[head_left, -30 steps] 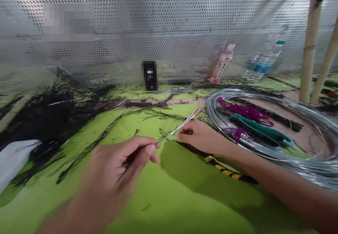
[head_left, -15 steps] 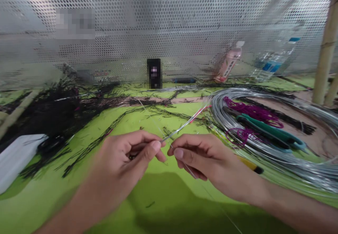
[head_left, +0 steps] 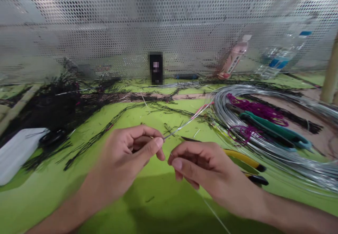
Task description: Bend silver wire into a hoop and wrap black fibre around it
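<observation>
My left hand [head_left: 137, 149] pinches the end of a thin silvery wire bundle [head_left: 182, 126] between thumb and forefinger; the wires run up and right to pink-red parts near the large wire coil [head_left: 220, 109]. Close beside it, my right hand [head_left: 203, 163] has thumb and forefinger pressed together around a fine pale strand [head_left: 215, 213], which trails down to the bottom edge. The fingertips of the two hands are slightly apart. Partly behind my right hand lies a yellow and black handled tool [head_left: 246, 159].
Teal-handled pliers [head_left: 274, 130] and purple cord [head_left: 260, 112] lie on the coil. Black twisted strands [head_left: 105, 130] and a white box [head_left: 21, 153] are on the left. A black phone-like object [head_left: 156, 68], a pink bottle [head_left: 235, 57] and a clear bottle [head_left: 281, 59] stand along the perforated panel.
The view has shifted slightly. My right hand has moved a little down, uncovering more of the yellow-handled tool. Both hands keep their pinch, and the pale strand now hangs at a different angle.
</observation>
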